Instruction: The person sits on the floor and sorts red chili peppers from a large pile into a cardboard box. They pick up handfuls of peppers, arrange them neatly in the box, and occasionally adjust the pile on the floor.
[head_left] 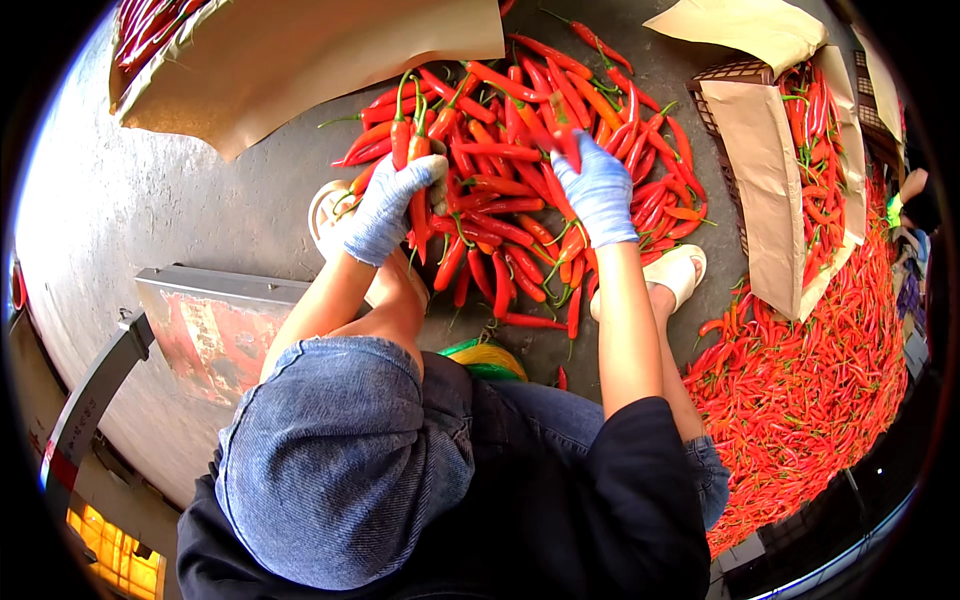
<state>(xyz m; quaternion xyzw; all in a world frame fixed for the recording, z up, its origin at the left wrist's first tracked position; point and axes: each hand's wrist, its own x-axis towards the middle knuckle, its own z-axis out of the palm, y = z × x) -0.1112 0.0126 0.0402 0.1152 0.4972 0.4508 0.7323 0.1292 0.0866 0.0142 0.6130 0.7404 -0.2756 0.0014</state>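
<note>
A heap of long red chili peppers (500,235) with green stems lies on the grey floor between my feet. My left hand (392,205), in a pale blue knitted glove, is closed around a few chili peppers (400,140), their stems pointing away from me. On the heap's right side, my right hand (597,190) wears a matching glove. Its fingers are closed on a red chili pepper (567,146), which is smeared by motion. The fingertips of this hand are partly blurred.
Brown paper (330,60) lines a container of chilies at the far left. At the right stands a paper-lined crate (760,180) holding chilies, beside a large chili pile (810,410). A metal platform (215,325) with a post is to my left. My sandals (677,272) flank the heap.
</note>
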